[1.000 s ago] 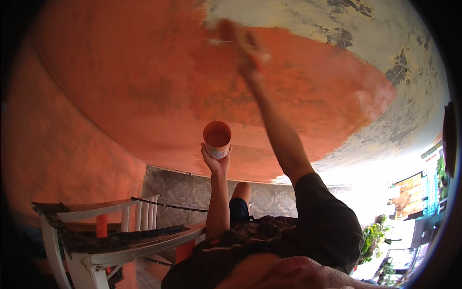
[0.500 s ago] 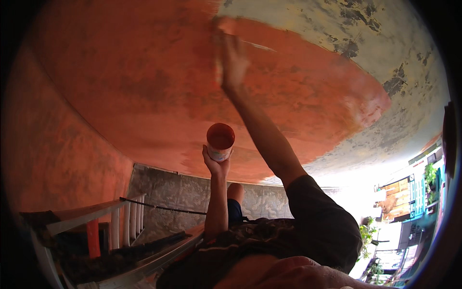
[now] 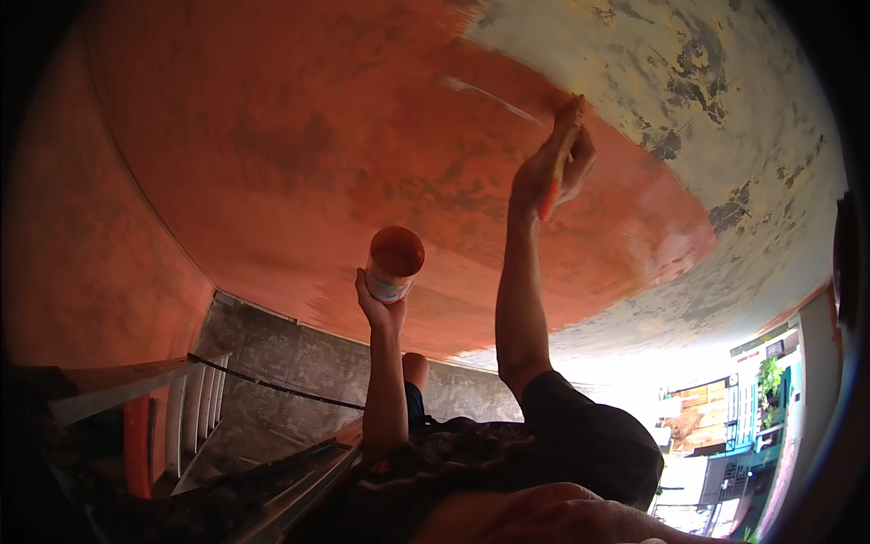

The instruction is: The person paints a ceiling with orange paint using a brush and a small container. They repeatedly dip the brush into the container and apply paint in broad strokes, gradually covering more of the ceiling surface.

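Wrapped round the lower part of a paint can is my left hand. Orange-red paint coats the inside of this open can, which has a pale label. My right hand grips a paintbrush whose handle runs down past the palm with an orange lower end. The brush's tip is up at the border between the orange paint and the bare, patchy grey-yellow part of the wall. Fingers partly hide the bristles. A pale streak shows in the orange area left of the brush.
At the lower left stands a metal ladder, with a dark strap or cord stretched from it toward my body. An orange side wall meets the painted wall at the left. Patterned grey floor tiles lie below. Plants and bright daylight are at the right.
My right hand has swept right with the brush, from left of the pale streak to the paint border. The left hand still holds the can. The whole view has shifted slightly.
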A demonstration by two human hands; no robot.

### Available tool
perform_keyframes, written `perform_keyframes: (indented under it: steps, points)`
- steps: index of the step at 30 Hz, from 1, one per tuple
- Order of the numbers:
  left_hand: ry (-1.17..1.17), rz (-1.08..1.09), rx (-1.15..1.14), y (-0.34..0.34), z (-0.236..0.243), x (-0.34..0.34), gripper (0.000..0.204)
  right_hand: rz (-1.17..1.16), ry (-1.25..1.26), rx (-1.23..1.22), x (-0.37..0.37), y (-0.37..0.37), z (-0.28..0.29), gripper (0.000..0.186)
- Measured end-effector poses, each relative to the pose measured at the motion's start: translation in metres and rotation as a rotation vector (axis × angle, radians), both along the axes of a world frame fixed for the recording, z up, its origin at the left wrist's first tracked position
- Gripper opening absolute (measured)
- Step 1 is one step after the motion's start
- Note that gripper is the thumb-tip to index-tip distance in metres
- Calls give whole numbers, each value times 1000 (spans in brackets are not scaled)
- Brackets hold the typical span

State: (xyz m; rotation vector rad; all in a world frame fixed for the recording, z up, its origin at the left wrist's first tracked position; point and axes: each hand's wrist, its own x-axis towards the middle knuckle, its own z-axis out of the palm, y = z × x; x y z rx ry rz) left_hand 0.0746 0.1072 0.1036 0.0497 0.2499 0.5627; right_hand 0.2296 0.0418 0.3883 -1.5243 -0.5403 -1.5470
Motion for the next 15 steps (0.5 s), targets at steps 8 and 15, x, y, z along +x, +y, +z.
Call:
perform_keyframes:
  steps: [8, 15]
  points:
    - [-13, 33, 2, 8, -20, 4, 58, 268, 23, -570, -12, 146, -18, 59]
    - [15, 76, 5, 15, -13, -3, 59, 233, 17, -89, 39, -9, -39, 34]
